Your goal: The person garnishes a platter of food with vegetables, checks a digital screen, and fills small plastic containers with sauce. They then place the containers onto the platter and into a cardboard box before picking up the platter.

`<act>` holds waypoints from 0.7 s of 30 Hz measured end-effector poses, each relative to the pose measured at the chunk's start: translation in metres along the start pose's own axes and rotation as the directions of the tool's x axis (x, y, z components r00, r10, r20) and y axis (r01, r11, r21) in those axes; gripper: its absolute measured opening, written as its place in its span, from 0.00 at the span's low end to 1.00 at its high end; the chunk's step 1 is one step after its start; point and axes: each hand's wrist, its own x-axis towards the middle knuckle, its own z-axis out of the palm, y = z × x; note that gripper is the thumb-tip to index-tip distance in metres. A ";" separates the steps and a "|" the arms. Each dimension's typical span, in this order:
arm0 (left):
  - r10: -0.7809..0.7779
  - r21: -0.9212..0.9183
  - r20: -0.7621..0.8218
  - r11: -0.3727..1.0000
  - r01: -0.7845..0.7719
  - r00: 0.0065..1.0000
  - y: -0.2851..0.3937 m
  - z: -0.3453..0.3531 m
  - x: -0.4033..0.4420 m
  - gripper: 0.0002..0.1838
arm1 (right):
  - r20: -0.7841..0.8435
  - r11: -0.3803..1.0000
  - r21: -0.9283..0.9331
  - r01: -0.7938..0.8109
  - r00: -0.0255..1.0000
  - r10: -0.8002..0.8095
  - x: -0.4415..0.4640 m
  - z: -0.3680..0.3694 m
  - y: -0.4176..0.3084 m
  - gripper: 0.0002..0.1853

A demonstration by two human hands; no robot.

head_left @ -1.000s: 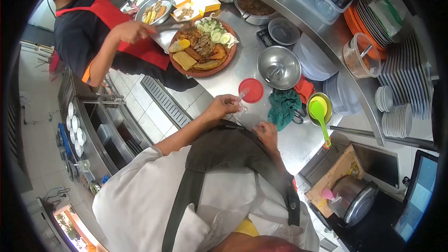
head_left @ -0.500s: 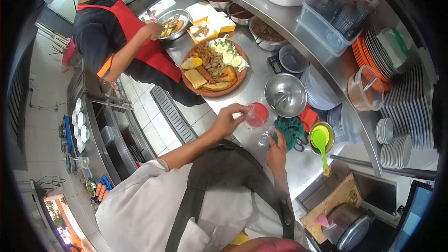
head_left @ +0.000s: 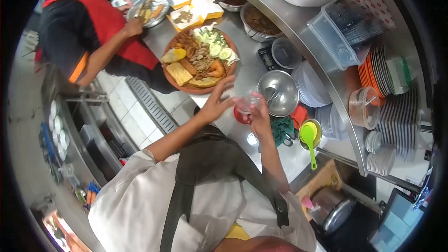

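Observation:
My right hand [head_left: 260, 119] holds a small clear plastic cup [head_left: 246, 104], tilted, above the steel counter. Close by on its left, my left hand [head_left: 215, 104] is open with the fingers spread; one fingertip is near the cup's edge, and I cannot tell if it touches. Partly hidden below the cup is a red bowl [head_left: 239, 116]. A small clear round piece [head_left: 252, 138] lies on the counter by my right wrist. Beyond my hands sits a large clay platter [head_left: 175, 81] of meats, rice-like food and cucumber slices.
A steel bowl [head_left: 291, 94] with a utensil, a green cloth [head_left: 281, 130] and a lime-green spoon [head_left: 308, 135] lie at right. Stacked plates [head_left: 311, 86] stand under the shelf [head_left: 322, 65]. A co-worker in a red apron [head_left: 105, 18] handles food in a metal colander [head_left: 161, 18].
My right hand has come up and left and now holds the clear cup. My left hand has opened its fingers, away from the red bowl. The view has shifted.

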 end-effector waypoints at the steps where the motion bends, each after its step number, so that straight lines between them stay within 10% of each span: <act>1: -0.251 -0.296 0.143 0.912 0.283 0.957 0.008 -0.016 0.007 0.39 | 0.053 0.992 -0.097 -0.086 0.994 0.091 0.015 0.004 -0.003 0.29; 3: -0.360 -0.488 0.278 0.746 0.454 0.891 0.003 -0.040 0.007 0.35 | 0.124 0.886 -0.463 0.017 0.991 0.045 0.037 0.018 -0.005 0.23; 6: -0.487 -0.545 0.289 0.625 0.560 0.824 0.017 -0.075 0.014 0.28 | 0.294 0.283 -0.895 0.344 0.933 -0.205 0.077 0.062 -0.027 0.12; 11: -0.535 -0.469 0.165 0.697 0.543 0.829 -0.001 -0.147 0.028 0.16 | -0.420 0.746 -0.639 -0.185 0.897 -0.138 0.177 -0.008 0.001 0.18; 14: -0.557 -0.500 0.083 0.694 0.518 0.826 0.015 -0.167 0.039 0.20 | -0.505 0.330 -0.857 -0.395 0.772 -0.386 0.217 -0.039 0.039 0.31; 21: -0.491 -0.349 0.113 0.794 0.497 0.864 0.016 -0.210 0.044 0.19 | -0.697 0.227 -0.717 -0.659 0.667 -0.264 0.238 -0.032 0.045 0.48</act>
